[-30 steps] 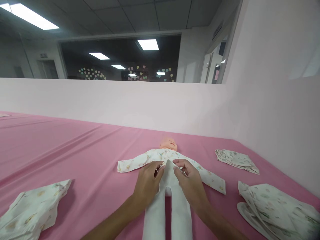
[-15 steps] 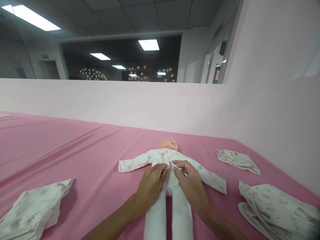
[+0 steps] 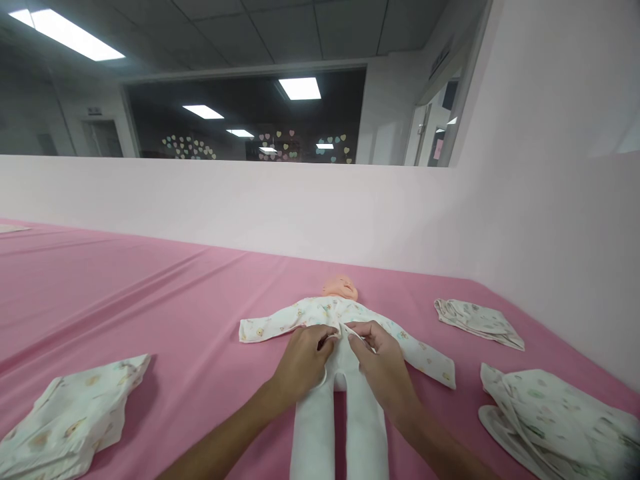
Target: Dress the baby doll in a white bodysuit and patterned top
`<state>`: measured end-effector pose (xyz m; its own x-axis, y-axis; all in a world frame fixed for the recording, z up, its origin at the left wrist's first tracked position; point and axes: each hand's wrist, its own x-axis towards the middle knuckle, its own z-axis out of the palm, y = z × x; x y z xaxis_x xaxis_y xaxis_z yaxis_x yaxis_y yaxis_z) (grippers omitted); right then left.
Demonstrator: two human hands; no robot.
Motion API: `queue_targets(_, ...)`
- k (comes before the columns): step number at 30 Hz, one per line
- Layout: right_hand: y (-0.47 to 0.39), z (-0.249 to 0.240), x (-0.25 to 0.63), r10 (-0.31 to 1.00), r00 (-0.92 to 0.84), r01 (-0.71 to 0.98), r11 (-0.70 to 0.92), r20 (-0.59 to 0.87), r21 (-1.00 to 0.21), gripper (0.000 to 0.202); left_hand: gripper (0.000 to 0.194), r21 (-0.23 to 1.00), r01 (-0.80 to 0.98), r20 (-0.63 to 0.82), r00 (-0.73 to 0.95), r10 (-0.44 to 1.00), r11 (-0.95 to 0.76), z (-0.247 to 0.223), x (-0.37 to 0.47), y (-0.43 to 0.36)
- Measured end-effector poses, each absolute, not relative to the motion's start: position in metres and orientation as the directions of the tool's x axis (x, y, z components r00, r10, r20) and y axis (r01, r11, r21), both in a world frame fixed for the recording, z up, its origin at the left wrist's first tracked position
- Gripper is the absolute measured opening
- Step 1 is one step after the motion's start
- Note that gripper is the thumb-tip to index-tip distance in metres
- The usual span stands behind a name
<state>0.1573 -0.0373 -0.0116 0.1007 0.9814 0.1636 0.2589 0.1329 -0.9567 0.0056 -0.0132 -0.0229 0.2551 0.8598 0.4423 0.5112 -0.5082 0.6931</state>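
On the pink table, a baby doll lies on its back toward the far right corner, in a printed top. Our left hand and right hand each pinch the top's lower hem at the waist, above the white leggings. We judge we are closing its front; next, the two edges need aligning.

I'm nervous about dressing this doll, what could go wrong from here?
Both hands, left hand and right hand, pinch the shirt hem at the doll's waist; the small flap might slip free. Tugging could also drag the doll along the smooth pink cloth.
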Motion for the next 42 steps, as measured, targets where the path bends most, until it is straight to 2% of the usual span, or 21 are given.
queue_targets(6, -0.035, -0.015, 0.159, 0.982, 0.104, 0.265, 0.124, 0.156, -0.956, 0.020, 0.024, 0.748, 0.459, 0.444, 0.190, 0.876, -0.479, -0.026, 0.006, -0.014)
queue_targets(11, -0.032, -0.017, 0.160, 0.983, 0.099, 0.263, 0.125, 0.156, -0.957, 0.022, 0.026, 0.712, 0.493, 0.484, 0.171, 0.858, -0.500, -0.033, 0.009, -0.018)
queue_targets(15, -0.032, -0.017, 0.160, 0.983, 0.098, 0.249, 0.129, 0.157, -0.960, 0.022, 0.027, 0.620, 0.555, 0.561, 0.181, 0.808, -0.555, -0.044, 0.011, -0.020)
queue_targets(20, -0.037, -0.014, 0.157, 0.985, 0.090, 0.273, 0.121, 0.151, -0.954, 0.023, 0.025, 0.394, 0.694, 0.681, 0.221, 0.699, -0.603, -0.054, 0.014, -0.018)
queue_targets(23, -0.042, -0.013, 0.154, 0.983, 0.071, 0.289, 0.144, 0.171, -0.947, 0.022, 0.022, 0.334, 0.714, 0.710, 0.239, 0.663, -0.615, -0.055, 0.014, -0.018)
queue_targets(31, -0.048, -0.012, 0.148, 0.966, 0.072, 0.339, 0.211, 0.249, -0.917, 0.025, 0.016, 0.339, 0.704, 0.693, 0.262, 0.672, -0.624, -0.057, 0.013, -0.018)
queue_targets(38, -0.042, -0.007, 0.154, 0.997, 0.077, 0.175, 0.018, 0.031, -0.984, 0.022, 0.016, 0.327, 0.721, 0.692, 0.257, 0.675, -0.610, -0.057, 0.015, -0.018)
queue_targets(42, -0.038, -0.011, 0.154, 0.996, 0.089, 0.089, 0.015, 0.023, -0.996, 0.012, 0.019, 0.350, 0.726, 0.664, 0.254, 0.703, -0.592, -0.057, 0.016, -0.017)
